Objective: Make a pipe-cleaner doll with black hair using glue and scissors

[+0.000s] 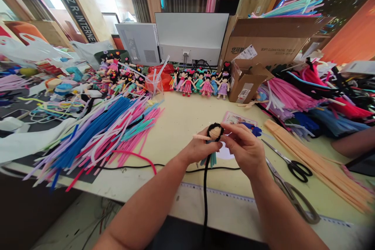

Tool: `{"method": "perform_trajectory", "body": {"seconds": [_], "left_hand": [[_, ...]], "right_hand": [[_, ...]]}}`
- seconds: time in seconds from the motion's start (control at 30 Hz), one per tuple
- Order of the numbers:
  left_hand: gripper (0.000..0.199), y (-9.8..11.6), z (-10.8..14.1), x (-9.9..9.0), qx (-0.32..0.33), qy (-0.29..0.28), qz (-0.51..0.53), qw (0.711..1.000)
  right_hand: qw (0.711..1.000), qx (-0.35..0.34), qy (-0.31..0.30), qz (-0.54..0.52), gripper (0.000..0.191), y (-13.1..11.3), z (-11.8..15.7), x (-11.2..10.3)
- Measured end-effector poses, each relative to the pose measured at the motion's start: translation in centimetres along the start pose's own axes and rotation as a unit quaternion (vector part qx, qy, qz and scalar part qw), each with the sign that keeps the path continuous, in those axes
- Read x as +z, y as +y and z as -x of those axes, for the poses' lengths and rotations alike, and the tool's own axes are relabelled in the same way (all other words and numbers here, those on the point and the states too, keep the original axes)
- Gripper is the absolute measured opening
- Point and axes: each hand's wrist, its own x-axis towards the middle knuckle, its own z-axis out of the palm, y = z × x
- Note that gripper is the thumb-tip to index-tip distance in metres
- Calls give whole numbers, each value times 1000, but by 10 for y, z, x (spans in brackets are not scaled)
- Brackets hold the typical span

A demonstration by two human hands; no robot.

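Note:
My left hand (197, 149) is closed around a small pipe-cleaner doll (215, 133) above the middle of the table. The doll's head shows a beige face ringed by black fuzzy stem; a beige arm sticks out to the left, and teal ends hang below. A long black pipe cleaner (206, 191) runs from the doll down past the table's front edge. At the right side of the head, my right hand (246, 146) pinches the black rim with thumb and fingers. Its fingertips partly cover what they grip.
Bundles of coloured pipe cleaners (99, 125) lie at left, beige ones (316, 160) at right. Beside the right forearm are black-handled scissors (299, 170) and larger scissors (293, 193). Finished dolls (202, 83) line up before a monitor (191, 35). Cardboard boxes (269, 39) stand back right.

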Motion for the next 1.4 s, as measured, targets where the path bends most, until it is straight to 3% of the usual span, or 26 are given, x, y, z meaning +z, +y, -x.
{"method": "perform_trajectory", "body": {"seconds": [0.23, 0.37, 0.5, 0.63, 0.97, 1.23, 1.4], "left_hand": [[31, 0, 1, 0, -3, 6, 50, 999], [25, 1, 1, 1, 1, 10, 48, 999], [27, 4, 1, 2, 0, 9, 48, 999], [35, 4, 2, 2, 12, 3, 42, 999], [34, 2, 3, 2, 47, 22, -36, 998], [31, -2, 1, 6, 24, 24, 25, 999], [33, -6, 0, 7, 27, 15, 58, 998]], "right_hand": [[997, 28, 43, -49, 24, -6, 2, 1], [997, -29, 56, 46, 5, -8, 3, 0], [985, -90, 62, 132, 15, -10, 4, 1], [982, -98, 64, 150, 19, -11, 4, 2], [996, -55, 40, 59, 19, -3, 1, 0], [997, -17, 81, -10, 19, 1, 3, 6], [995, -24, 98, 5, 18, -1, 7, 9]]}}
